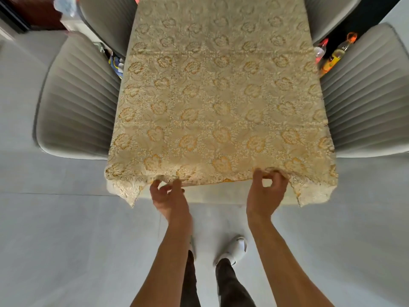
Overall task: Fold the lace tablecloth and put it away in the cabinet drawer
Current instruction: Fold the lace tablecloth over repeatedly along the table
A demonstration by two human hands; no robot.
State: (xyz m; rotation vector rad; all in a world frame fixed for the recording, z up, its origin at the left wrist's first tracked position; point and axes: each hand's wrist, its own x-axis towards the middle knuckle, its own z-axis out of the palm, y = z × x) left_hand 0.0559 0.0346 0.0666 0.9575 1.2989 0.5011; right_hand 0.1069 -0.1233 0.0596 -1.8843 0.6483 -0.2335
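Pinching the cloth's (221, 96) near hem, left hand (170, 197) and right hand (266, 191) only begin; folding and the drawer remain, judging by the flat spread.

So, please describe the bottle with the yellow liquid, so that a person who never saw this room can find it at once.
Start at the table covered by the lace tablecloth and look past its far right edge, into the dark gap between the two grey chairs. Two bottles stand there on the floor. The yellow bottle is the right one, with an orange handle on top, while its neighbour bottle is clear with a red cap.
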